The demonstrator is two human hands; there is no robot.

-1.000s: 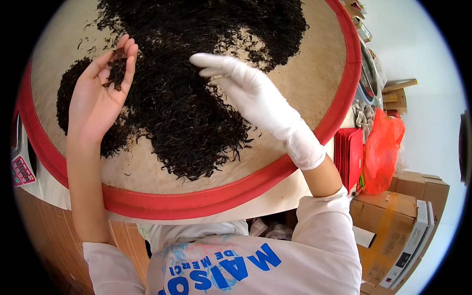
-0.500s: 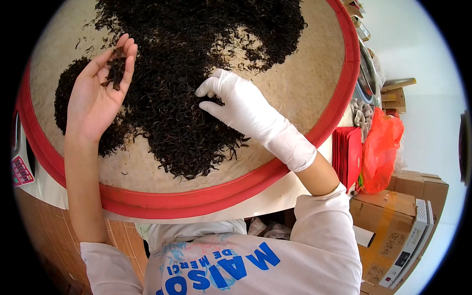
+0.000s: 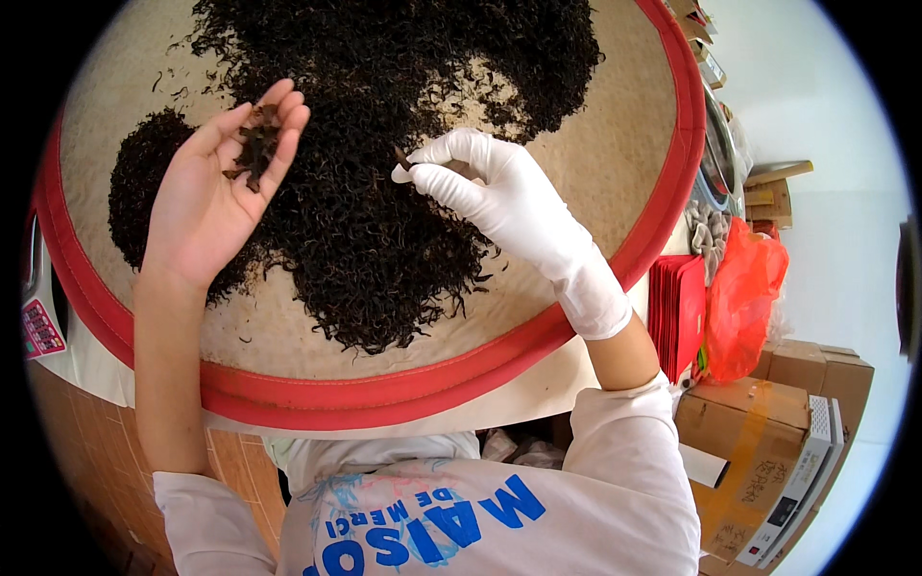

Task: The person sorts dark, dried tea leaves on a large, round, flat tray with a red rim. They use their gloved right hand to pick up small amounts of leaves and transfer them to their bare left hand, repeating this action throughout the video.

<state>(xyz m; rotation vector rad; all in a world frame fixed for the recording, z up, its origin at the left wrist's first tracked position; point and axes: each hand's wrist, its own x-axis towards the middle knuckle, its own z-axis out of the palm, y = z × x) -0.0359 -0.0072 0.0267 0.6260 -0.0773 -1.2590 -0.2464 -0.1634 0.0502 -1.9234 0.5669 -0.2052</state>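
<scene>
Dark, twisted dried tea leaves lie in a large pile (image 3: 370, 269) on a round, pale cloth tray with a padded red rim (image 3: 403, 401). My bare left hand (image 3: 204, 211) is turned palm up over the pile's left side, fingers curled in a cup. In it rests a small clump of broad brown tea leaves (image 3: 256, 149). My right hand (image 3: 514, 197), in a white glove, hovers over the middle of the pile. Its thumb and forefinger pinch a brown tea leaf (image 3: 401, 159); the other fingers are partly hidden behind.
A smaller mound of finer tea (image 3: 144, 182) sits at the tray's left. Right of the tray stand a stack of red packets (image 3: 676, 307), a red plastic bag (image 3: 741, 298) and cardboard boxes (image 3: 744, 422). A white tabletop (image 3: 538, 389) shows below the rim.
My left hand has shifted right with its leaves, closer to my right hand. The right hand has lifted slightly from the pile, and a leaf now shows between its fingertips.
</scene>
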